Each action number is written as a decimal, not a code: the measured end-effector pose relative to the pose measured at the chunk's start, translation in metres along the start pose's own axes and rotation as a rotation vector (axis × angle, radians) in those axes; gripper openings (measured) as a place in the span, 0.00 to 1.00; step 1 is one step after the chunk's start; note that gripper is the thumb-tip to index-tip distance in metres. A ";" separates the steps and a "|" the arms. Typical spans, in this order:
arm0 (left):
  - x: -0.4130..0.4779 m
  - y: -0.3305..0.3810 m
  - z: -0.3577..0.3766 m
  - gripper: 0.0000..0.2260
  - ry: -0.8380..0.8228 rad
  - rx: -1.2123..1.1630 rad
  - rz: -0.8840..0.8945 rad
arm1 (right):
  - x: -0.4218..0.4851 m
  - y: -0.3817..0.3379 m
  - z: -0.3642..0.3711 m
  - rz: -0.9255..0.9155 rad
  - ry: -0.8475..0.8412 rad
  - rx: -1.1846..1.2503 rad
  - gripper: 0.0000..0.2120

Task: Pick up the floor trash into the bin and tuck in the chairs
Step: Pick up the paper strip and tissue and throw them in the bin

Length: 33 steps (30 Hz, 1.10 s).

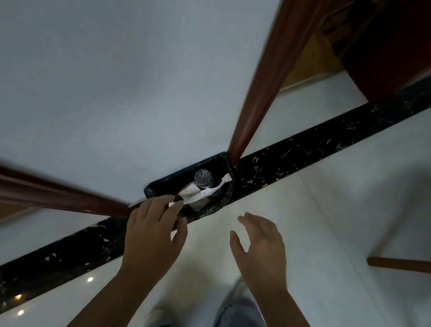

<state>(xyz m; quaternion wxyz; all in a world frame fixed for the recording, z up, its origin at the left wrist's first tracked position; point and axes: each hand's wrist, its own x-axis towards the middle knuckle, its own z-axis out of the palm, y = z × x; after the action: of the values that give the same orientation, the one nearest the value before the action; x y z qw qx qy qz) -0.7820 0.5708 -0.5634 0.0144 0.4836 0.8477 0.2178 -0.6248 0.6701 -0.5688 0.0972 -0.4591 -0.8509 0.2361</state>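
Head cam, L hand [155, 233] straight-fingered on crumpled paper [193, 192] in black boxy bin [177, 175], R hand [260, 251] splayed, empty.

White wall [100, 52] flanked by red-brown wooden trim [272, 74]; glossy pale floor [336, 234] crossed by a black veined marble strip [321, 144].

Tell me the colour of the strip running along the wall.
The strip is black with pale gold veins; the head view shows it.
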 end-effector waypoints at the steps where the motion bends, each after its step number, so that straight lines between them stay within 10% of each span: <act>1: -0.001 0.004 -0.017 0.14 0.004 0.000 0.012 | -0.006 -0.009 -0.012 0.014 0.022 0.008 0.17; 33: -0.063 0.150 -0.279 0.16 -0.189 -0.281 0.570 | -0.260 -0.121 -0.286 0.522 0.473 -0.163 0.15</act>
<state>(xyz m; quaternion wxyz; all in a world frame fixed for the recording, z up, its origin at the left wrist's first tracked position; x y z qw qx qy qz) -0.6924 0.4853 -0.2648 0.0980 0.7125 0.6350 0.2819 -0.4597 0.4879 -0.2475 0.1908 -0.7092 -0.6749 0.0718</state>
